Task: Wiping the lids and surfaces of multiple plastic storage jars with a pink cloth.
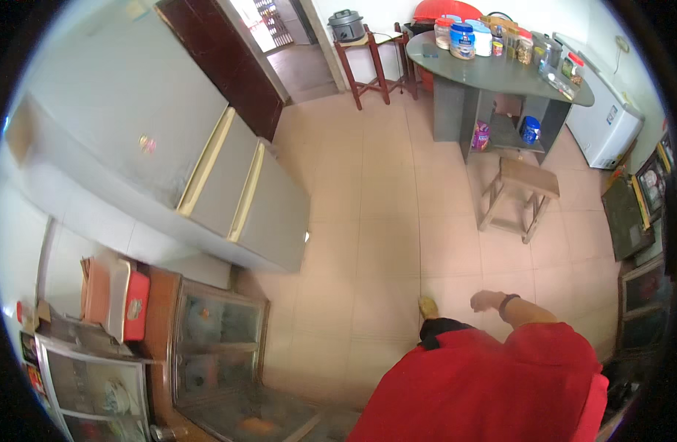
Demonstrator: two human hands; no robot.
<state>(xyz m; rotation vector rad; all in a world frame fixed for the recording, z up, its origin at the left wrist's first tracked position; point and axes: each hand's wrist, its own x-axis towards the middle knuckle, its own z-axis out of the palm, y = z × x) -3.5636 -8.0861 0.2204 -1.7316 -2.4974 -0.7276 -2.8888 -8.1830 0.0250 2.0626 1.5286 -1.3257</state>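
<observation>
My right hand [485,301], with a dark band on the wrist, hangs over the tiled floor in front of my red shirt [471,387]. Its fingers look loosely curled. No object shows in it, but the palm side is hidden. My left hand is out of view. One foot in a yellowish shoe [428,308] shows on the floor. Ahead, a wooden stool [529,177] stands before a grey oval table [498,74]. On the tabletop are several lidded jars, among them a blue jar [461,41], and a dark flat object [430,51].
A grey refrigerator [272,204] stands at left, near a dark red door [233,61] and a doorway. A grey electric cooker [346,26] sits on a small stand. A white chest freezer [609,116] is behind the table. Glass-fronted cabinets [222,326] line the lower left; framed pictures [650,179] lean at right.
</observation>
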